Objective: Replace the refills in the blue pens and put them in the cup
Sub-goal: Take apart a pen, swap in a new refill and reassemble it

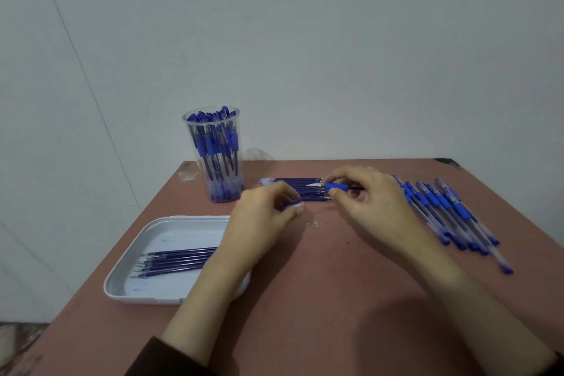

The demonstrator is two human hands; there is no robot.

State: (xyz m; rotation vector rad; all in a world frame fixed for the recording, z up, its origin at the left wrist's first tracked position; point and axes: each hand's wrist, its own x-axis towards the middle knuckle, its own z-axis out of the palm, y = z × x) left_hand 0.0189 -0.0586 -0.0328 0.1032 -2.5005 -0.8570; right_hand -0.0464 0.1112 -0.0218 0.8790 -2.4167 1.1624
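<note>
On the table (305, 308), the right hand (374, 206) pinches a pen (335, 186), the left hand (259, 223) a blurred blue piece (292, 204) that could slip away.

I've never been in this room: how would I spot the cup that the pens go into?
Find the reddish-brown table against the pale wall and look to its far left corner. A tall clear cup stands there, beyond the white tray. It alone stands upright, packed with blue pens; the row of pens and loose refills lie flat.
</note>
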